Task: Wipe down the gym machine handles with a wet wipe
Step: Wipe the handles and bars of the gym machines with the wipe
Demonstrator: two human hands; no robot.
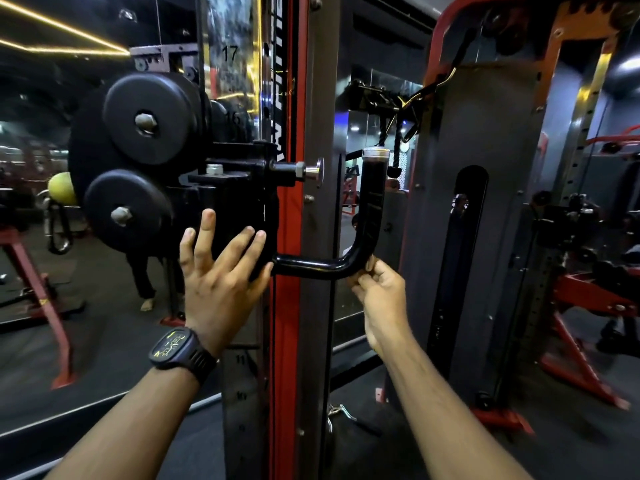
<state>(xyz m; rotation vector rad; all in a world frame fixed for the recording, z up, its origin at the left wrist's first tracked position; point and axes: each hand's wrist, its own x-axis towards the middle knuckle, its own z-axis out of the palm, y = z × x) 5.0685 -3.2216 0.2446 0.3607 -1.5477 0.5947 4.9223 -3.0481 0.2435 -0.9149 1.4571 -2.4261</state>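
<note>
Far left of the red upright point(287, 209), a yellow ball point(61, 188) hangs beside two black pulley wheels point(149, 117), with gold light strips point(62, 29) above them. Nearer the upright, still on its left, the left hand point(221, 282), with a dark watch point(180, 348) on its wrist, lies flat against the black carriage point(239, 202), its fingers point(207, 230) straight and spread apart, holding nothing. From the carriage the black handle point(311, 266) crosses in front of the upright to its right, then bends upward to a chrome-capped end. Above it a steel pin point(313, 171) juts from the carriage. Right of the upright, the right hand point(381, 296) meets the handle at its bend from below, its fingers point(372, 268) curled and clamped on the outside of the curve; whether a wipe lies under them cannot be told. Further right stands a grey slotted panel point(491, 133), then red frames point(588, 306). Dark flooring point(104, 358) lies on both sides of the upright.
</note>
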